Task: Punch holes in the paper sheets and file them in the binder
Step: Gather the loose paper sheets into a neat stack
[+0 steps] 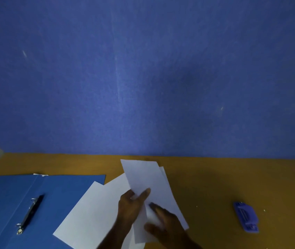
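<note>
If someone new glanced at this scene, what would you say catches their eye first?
Probably the folded white sheets held up by both hands, left hand and right hand, at bottom centre. Next, the open blue binder with its metal rings on the left of the brown table, and the small blue hole punch lying apart on the right.

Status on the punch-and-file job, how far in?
Early. Done: binder lies open, rings empty; a few paper specks near the hole punch hint at earlier punching. In hand: left hand and right hand hold folded sheets. Left: punching these, the flat sheets, then filing.
</note>
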The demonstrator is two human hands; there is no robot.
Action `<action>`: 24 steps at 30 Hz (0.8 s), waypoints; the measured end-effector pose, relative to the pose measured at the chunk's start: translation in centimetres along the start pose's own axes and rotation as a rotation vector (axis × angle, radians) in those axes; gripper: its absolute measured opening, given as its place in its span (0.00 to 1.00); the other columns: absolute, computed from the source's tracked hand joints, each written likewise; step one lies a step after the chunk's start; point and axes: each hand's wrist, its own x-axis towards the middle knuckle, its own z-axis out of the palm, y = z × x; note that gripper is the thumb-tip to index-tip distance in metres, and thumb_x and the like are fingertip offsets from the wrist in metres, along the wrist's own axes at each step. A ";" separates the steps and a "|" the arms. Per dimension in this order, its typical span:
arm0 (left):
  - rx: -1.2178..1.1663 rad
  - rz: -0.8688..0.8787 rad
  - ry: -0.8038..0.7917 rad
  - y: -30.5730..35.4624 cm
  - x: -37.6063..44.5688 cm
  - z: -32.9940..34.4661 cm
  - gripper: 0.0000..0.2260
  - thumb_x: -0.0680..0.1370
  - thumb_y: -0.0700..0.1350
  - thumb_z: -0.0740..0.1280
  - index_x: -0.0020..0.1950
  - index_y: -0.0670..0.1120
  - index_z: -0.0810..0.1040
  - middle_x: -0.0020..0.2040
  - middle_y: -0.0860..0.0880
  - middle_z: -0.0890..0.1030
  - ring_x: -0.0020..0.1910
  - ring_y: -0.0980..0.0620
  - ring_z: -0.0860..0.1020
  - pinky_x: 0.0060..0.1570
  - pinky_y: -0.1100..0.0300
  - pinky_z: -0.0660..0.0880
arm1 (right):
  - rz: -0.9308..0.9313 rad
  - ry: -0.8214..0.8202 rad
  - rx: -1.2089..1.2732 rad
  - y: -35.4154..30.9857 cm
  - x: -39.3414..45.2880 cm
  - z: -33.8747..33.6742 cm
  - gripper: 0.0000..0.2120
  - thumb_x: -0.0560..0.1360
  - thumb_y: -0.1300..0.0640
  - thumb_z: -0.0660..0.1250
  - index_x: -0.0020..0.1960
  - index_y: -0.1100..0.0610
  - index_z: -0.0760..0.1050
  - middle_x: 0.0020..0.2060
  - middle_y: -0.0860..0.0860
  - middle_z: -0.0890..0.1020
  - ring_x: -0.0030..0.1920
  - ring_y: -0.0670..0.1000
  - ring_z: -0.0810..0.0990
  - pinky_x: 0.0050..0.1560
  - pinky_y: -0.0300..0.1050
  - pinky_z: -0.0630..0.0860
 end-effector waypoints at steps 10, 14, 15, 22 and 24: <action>0.162 0.427 -0.180 -0.4 1.3 -2.3 0.31 0.77 0.41 0.68 0.76 0.53 0.59 0.70 0.65 0.72 0.67 0.62 0.72 0.67 0.65 0.69 | 0.362 0.335 0.227 2.3 0.8 -3.6 0.38 0.67 0.32 0.68 0.72 0.49 0.67 0.69 0.44 0.70 0.72 0.49 0.66 0.72 0.45 0.60; 0.164 0.487 -0.245 0.8 1.2 -2.8 0.30 0.77 0.44 0.67 0.75 0.58 0.57 0.68 0.74 0.67 0.66 0.69 0.70 0.63 0.73 0.68 | 0.406 0.376 0.620 3.6 1.3 -6.4 0.34 0.66 0.37 0.72 0.69 0.43 0.68 0.67 0.44 0.74 0.66 0.50 0.74 0.67 0.55 0.71; 0.141 0.486 -0.259 1.2 1.2 -2.7 0.30 0.78 0.43 0.67 0.74 0.58 0.57 0.67 0.73 0.69 0.65 0.67 0.72 0.61 0.72 0.70 | 0.384 0.357 0.678 3.9 1.3 -6.9 0.29 0.67 0.40 0.71 0.67 0.44 0.71 0.65 0.44 0.77 0.63 0.48 0.77 0.66 0.55 0.72; 0.193 0.464 -0.220 0.8 2.3 -2.3 0.26 0.79 0.48 0.64 0.75 0.56 0.59 0.70 0.65 0.70 0.68 0.63 0.70 0.68 0.66 0.66 | 0.447 0.315 0.774 4.5 1.1 -8.4 0.12 0.76 0.51 0.67 0.49 0.59 0.83 0.47 0.55 0.87 0.50 0.58 0.84 0.57 0.63 0.78; 0.227 0.344 -0.174 0.2 2.6 -2.0 0.25 0.80 0.48 0.62 0.75 0.54 0.59 0.66 0.55 0.76 0.66 0.56 0.73 0.70 0.57 0.65 | 0.447 0.330 0.761 4.5 0.9 -8.2 0.10 0.77 0.55 0.67 0.48 0.60 0.84 0.45 0.55 0.87 0.47 0.57 0.85 0.54 0.59 0.79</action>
